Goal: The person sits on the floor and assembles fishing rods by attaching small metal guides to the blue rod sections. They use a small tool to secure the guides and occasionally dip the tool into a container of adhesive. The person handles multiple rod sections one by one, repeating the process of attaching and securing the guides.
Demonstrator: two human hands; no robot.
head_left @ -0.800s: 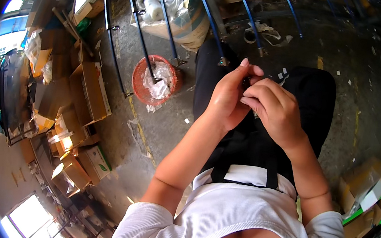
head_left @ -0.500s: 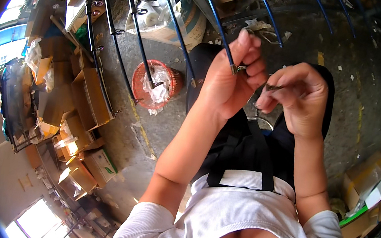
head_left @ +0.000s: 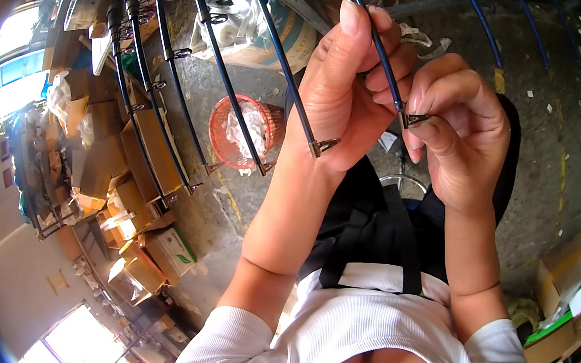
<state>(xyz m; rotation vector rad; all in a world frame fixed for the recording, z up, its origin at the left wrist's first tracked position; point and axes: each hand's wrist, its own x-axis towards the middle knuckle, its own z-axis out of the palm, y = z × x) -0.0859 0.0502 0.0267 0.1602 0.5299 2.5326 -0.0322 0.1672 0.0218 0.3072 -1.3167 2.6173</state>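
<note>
A slim dark-blue fishing rod (head_left: 386, 64) slants down from the upper edge. My left hand (head_left: 341, 90) is closed around it a little above its end, thumb up along the rod. My right hand (head_left: 462, 134) pinches a small dark metal rod guide (head_left: 418, 118) between thumb and fingertips, right at the rod's lower end; how far the two are joined I cannot tell. Another blue rod (head_left: 281, 50) crosses in front of my left wrist, with a small guide (head_left: 325, 144) at its tip. More rods (head_left: 211, 34) with ringed guides hang in a row farther left.
Bare blue rod ends (head_left: 485, 27) stick in at the upper right. A red plastic basket (head_left: 216, 145) with white scraps stands on the floor, before a large sack (head_left: 290, 33). Cardboard boxes (head_left: 156, 154) are piled at the left; others (head_left: 567, 263) lie at the lower right.
The rod my left hand held has shifted left, its tip now by my wrist. My left hand now grips another rod, and my right hand has brought a guide to its end.
</note>
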